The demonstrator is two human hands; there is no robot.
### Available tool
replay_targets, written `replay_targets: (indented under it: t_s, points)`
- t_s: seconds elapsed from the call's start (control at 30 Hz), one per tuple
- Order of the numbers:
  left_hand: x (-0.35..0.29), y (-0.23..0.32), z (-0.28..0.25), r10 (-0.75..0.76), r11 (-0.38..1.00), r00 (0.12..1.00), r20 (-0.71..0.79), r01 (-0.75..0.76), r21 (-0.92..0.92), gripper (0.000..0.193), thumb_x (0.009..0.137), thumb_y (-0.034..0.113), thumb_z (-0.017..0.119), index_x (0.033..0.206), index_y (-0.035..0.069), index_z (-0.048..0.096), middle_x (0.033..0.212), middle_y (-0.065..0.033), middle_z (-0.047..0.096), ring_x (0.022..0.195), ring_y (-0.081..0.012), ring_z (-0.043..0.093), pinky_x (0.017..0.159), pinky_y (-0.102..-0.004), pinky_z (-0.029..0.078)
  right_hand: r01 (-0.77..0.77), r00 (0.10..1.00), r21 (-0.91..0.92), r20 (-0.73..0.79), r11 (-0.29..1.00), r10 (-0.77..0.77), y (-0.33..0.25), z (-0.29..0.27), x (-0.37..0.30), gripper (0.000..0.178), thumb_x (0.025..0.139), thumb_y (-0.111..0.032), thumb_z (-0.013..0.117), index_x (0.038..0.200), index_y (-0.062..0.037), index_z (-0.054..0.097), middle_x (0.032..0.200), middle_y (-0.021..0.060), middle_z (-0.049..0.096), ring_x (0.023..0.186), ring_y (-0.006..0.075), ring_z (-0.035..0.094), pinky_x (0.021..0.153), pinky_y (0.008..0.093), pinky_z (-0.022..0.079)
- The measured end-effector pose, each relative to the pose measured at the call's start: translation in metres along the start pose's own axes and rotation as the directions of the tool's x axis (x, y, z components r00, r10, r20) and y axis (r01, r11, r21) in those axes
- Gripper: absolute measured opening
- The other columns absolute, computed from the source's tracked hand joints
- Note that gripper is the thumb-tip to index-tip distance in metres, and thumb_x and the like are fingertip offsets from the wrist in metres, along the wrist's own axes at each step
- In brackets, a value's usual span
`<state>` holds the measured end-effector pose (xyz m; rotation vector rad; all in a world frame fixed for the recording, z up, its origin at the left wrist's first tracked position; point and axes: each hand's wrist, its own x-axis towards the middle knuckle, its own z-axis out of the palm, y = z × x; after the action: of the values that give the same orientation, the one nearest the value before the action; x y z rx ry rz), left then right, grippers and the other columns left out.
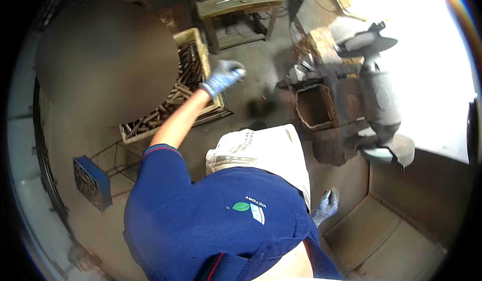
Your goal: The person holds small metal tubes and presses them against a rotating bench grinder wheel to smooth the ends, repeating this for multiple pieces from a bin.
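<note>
My left hand, in a blue and grey knitted work glove, reaches out past the right rim of a pale crate. Its fingers are curled in and smeared by motion; a pale spot shows at their tips, too blurred to name. Dark metal rod-like pieces fill that crate. Low by my right side hangs my right hand, gloved alike, fingers stretched out and nothing visible in them. A white cloth with print covers my lap. To the right stands a grey machine on a pedestal, beside a rusty, box-like metal housing with an opening.
A worn wooden table stands at the far side with a small tool on it. At lower left a blue bin of small metal parts sits by a wire stand. A brown metal partition runs at lower right. A blurred oval hides the upper left.
</note>
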<state>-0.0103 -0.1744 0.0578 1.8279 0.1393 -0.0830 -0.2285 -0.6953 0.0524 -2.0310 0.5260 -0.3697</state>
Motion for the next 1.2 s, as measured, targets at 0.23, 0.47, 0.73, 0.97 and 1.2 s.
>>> replay_targets:
  t_s: [0.23,0.47,0.73,0.97,1.2]
  points:
    - [-0.045,-0.140,-0.171,-0.324,0.895,0.806,-0.496,0.431,0.116,0.017,0.080,0.017,0.066,0.087,0.002,0.067,0.076,-0.0102,0.069,0.065,-0.0144,0.066,0.059,-0.0297,0.052,0.045,0.980,0.039,0.191,0.998,-0.051,-0.021,0.034,0.042,0.023,0.085,-0.009,0.064,0.103,0.0043,0.062,0.098,0.0087,0.063,0.088,0.0139,0.057,0.079,0.0253,0.049]
    - [0.010,-0.151,-0.140,-0.268,0.684,0.804,-0.531,0.547,0.483,0.026,0.079,0.028,0.061,0.090,0.006,0.068,0.094,-0.0201,0.065,0.092,-0.0327,0.063,0.078,-0.0392,0.051,-0.012,0.975,0.039,0.223,0.999,0.003,-0.024,0.026,0.048,0.025,0.084,-0.009,0.065,0.104,0.0042,0.061,0.102,0.0103,0.063,0.091,0.0151,0.058,0.081,0.0261,0.048]
    - [0.066,-0.172,-0.119,-0.244,0.390,0.684,-0.688,0.718,0.576,0.029,0.090,0.015,0.039,0.095,0.005,0.065,0.100,-0.0182,0.065,0.093,-0.0328,0.064,0.077,-0.0456,0.052,-0.027,0.981,-0.178,0.183,0.984,0.060,-0.070,0.019,0.009,0.021,0.082,-0.009,0.066,0.098,0.0042,0.063,0.101,0.0089,0.063,0.089,0.0163,0.058,0.081,0.0289,0.047]
    - [0.060,-0.152,-0.116,-0.275,0.320,0.711,-0.648,0.703,0.635,0.023,0.086,0.012,0.049,0.098,0.005,0.067,0.104,-0.0165,0.065,0.098,-0.0309,0.063,0.077,-0.0420,0.053,-0.073,0.983,-0.206,0.153,0.976,0.106,-0.061,0.009,-0.007,0.020,0.082,-0.008,0.065,0.098,0.0043,0.064,0.100,0.0099,0.063,0.089,0.0166,0.059,0.081,0.0288,0.048]
    - [0.022,-0.161,-0.128,-0.428,0.551,0.642,-0.636,0.743,0.379,0.033,0.077,0.029,0.064,0.092,0.001,0.067,0.096,-0.0200,0.066,0.085,-0.0346,0.065,0.078,-0.0432,0.051,0.009,0.980,-0.230,0.193,0.973,0.037,-0.050,0.010,-0.003,0.018,0.081,-0.004,0.064,0.097,0.0043,0.064,0.099,0.0105,0.063,0.089,0.0168,0.059,0.080,0.0288,0.048]
